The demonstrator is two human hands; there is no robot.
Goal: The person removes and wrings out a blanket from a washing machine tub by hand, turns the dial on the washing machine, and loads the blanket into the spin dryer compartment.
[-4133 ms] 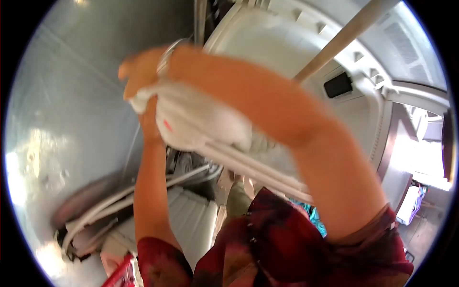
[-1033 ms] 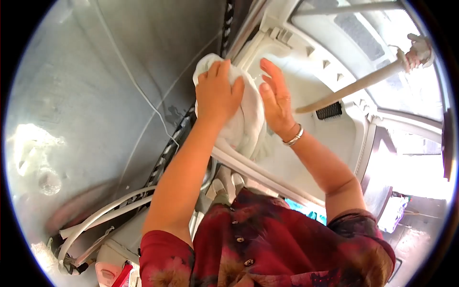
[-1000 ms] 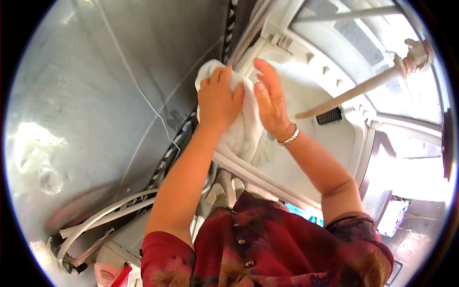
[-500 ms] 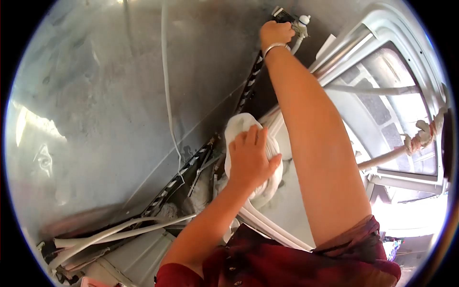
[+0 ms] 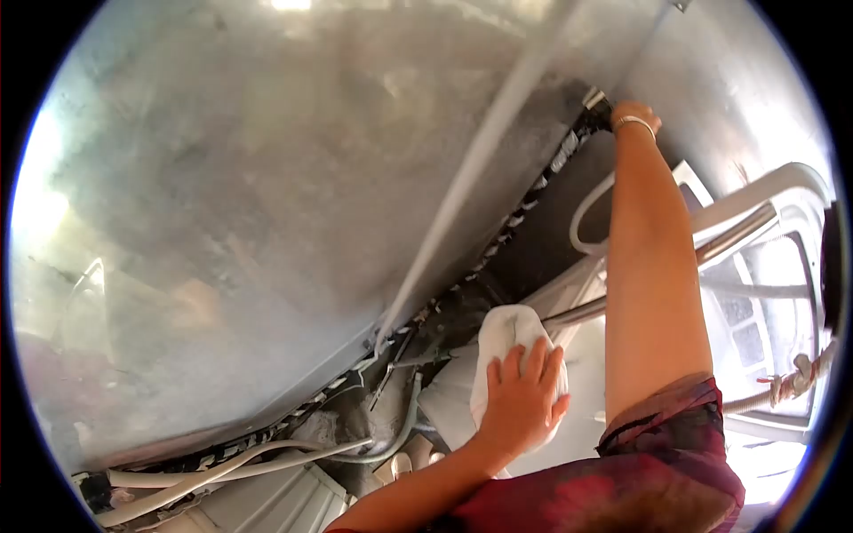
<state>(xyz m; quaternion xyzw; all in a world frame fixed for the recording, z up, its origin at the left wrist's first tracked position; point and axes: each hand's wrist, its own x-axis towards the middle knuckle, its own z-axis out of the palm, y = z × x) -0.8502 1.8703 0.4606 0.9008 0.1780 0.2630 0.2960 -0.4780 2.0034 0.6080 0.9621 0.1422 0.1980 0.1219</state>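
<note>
My left hand (image 5: 524,395) lies with its fingers spread on a white, rounded bundle that looks like cloth (image 5: 508,333), low in the middle of the view. The arm on the right is raised, and my right hand (image 5: 636,115) is at the upper right, beside the top end of a dark strip (image 5: 564,155) along the metal wall. Its fingers are curled and partly turned away; what they hold, if anything, is hidden. A light bracelet circles that wrist.
A large grey metal surface (image 5: 267,204) fills the left and top, crossed by a pale cord (image 5: 462,186). White pipes (image 5: 231,466) lie at the lower left. On the right are a framed window (image 5: 755,311) and a pipe with knotted cloth (image 5: 791,382).
The view has shifted, so both hands and the white bundle appear lower and farther right. My left hand stays on the bundle, while the white fitting beside my right hand no longer shows.
</note>
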